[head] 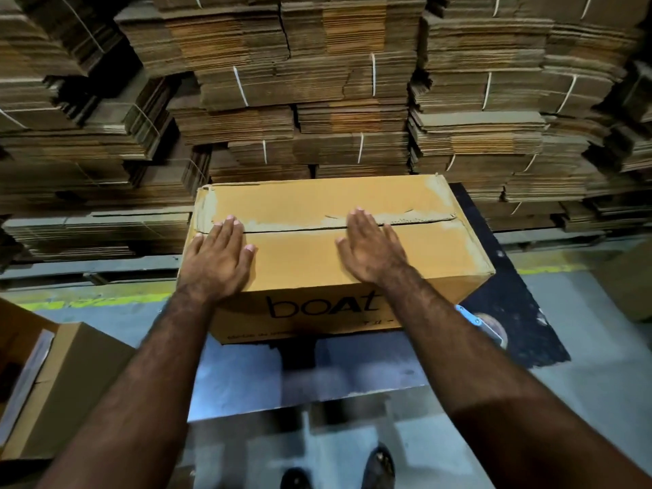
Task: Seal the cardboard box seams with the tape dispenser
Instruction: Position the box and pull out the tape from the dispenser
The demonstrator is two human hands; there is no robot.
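Stacked flat cartons back a grey surface point(247, 379) where a tan "boat" cardboard box point(317, 273) lies long axis left-right, both hands, left hand point(217, 257) and right hand point(370, 248), flat with fingers straight beside its untaped centre seam point(300, 230), a blue tape dispenser point(469, 317) nearest the right forearm.

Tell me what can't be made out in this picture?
- Tape dispenser: head view, only a blue bit shows past the right forearm, which hides most of it.
- Small print under the "boat" logo on the cardboard box: too small and partly covered by the arms.
- Seam parts under the left hand and right hand.
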